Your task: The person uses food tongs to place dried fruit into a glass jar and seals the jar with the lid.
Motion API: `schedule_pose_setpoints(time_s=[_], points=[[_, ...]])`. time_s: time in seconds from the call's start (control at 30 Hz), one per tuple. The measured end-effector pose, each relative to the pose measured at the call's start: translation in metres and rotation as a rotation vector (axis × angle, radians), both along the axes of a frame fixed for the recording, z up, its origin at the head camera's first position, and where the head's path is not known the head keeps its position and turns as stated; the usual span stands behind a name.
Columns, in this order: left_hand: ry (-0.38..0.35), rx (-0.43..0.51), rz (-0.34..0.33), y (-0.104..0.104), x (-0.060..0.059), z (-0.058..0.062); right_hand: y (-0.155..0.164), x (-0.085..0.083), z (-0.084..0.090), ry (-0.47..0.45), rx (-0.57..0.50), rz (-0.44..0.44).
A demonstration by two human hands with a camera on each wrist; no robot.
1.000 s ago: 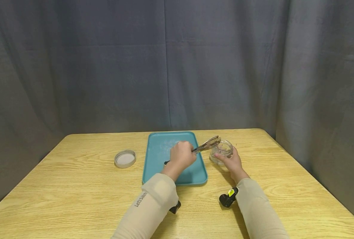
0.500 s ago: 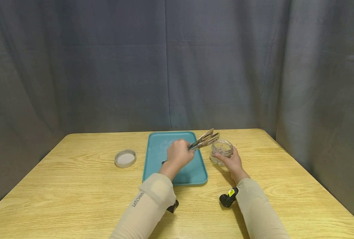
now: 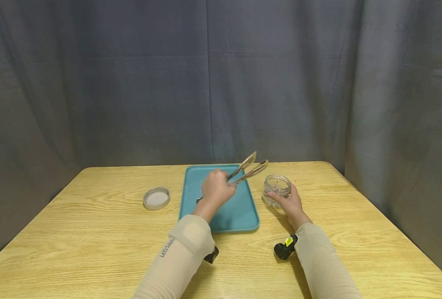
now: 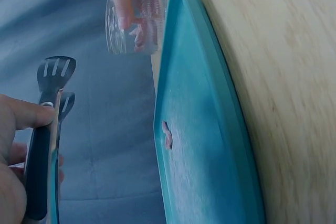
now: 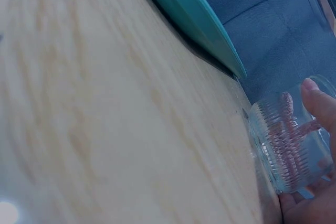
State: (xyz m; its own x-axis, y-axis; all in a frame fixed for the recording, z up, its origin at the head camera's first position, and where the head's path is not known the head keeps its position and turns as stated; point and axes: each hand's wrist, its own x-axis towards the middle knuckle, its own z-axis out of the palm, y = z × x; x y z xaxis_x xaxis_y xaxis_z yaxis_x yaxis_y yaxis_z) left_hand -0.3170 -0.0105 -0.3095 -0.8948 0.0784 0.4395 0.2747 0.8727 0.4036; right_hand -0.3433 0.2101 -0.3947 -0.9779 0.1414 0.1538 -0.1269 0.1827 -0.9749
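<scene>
Just drawn back from the mouth of the clear, round glass jar (image 3: 276,185) — swung away to the left, with the black-handled metal tongs (image 4: 41,142) gripped in the left hand (image 3: 217,187) and spread wide at the slotted ends. Carrying nothing visible between those ends. Most likely fresh from a release into the jar, though impossible to confirm here. Through the glass in the right wrist view, can make out several elongated pinkish pieces (image 5: 289,124). On the rectangular teal tray (image 3: 239,214), near one edge, can see a small pinkish scrap (image 4: 167,136) in the left wrist view. Judging by that leftover, probably only partway through the work.

Compared with a second ago, no longer poised at the jar's rim with tongs nearly closed; now clear of the jar, raised over the tray's right side. Otherwise unchanged — still clasping the jar upright on the pale wooden counter (image 3: 94,253) with the right hand (image 3: 291,204), thumb against the glass. Leaving untouched the round, pale-rimmed lid (image 3: 156,199), white inside face up, left of the tray.
</scene>
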Motion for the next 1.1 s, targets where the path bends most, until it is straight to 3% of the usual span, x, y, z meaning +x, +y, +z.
schedule_pose_setpoints(time_s=[0.23,0.53,0.83,1.1], points=[[-0.045,0.035,0.074,-0.008,-0.006,0.000,0.000,0.000,0.001,0.004,0.006,0.009],[-0.055,0.086,0.175,-0.017,-0.014,-0.012,-0.001,0.001,0.000,0.000,0.012,-0.001],[-0.097,0.067,0.210,-0.020,-0.018,-0.023,0.000,0.001,0.000,-0.002,0.008,0.001],[-0.190,0.041,0.221,-0.022,-0.022,-0.035,0.000,0.001,0.000,-0.009,0.015,-0.001]])
